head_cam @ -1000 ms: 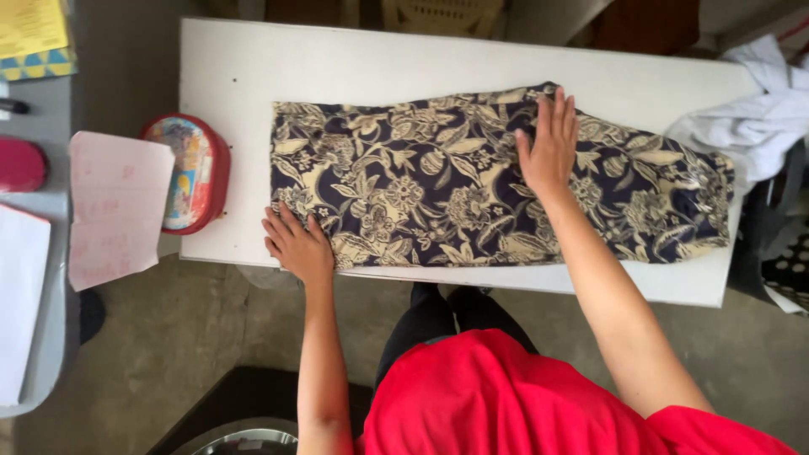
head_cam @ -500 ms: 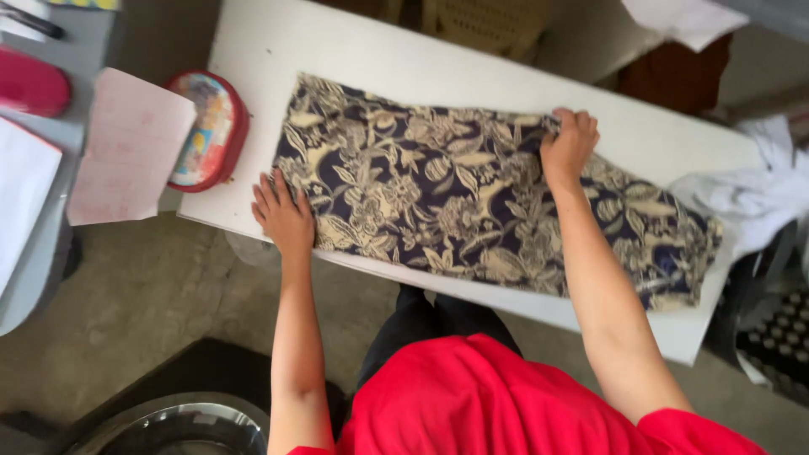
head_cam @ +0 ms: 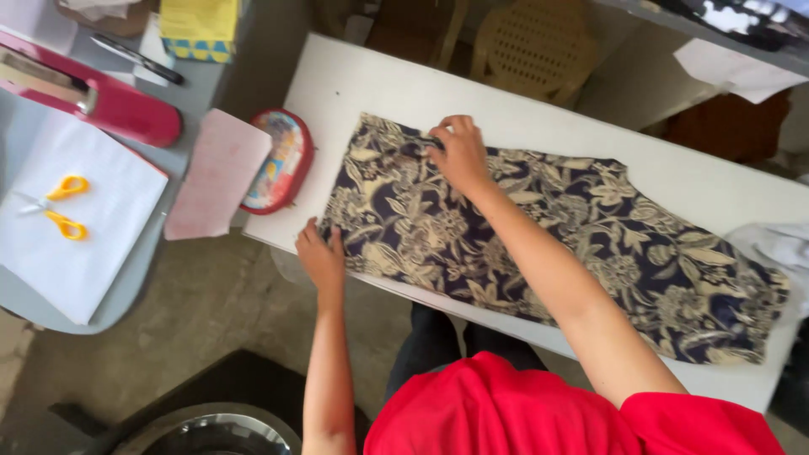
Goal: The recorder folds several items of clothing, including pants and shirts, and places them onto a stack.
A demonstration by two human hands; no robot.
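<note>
I see a dark floral cloth [head_cam: 539, 244] lying flat across the white table [head_cam: 379, 84], reaching from its left end toward the right edge. My left hand [head_cam: 320, 257] lies open, pressing the cloth's near left corner. My right hand [head_cam: 458, 153] pinches the cloth's far edge between curled fingers. A red oval case [head_cam: 278, 160] overhangs the table's left edge.

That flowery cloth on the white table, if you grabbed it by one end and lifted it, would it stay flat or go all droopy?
The flowery cloth would probably droop: it lies thin and flat, with soft wrinkles. It looks light, so a push would likely bunch it up instead of sliding it whole. The left hand and right hand press on it, perhaps to keep it still.
</note>
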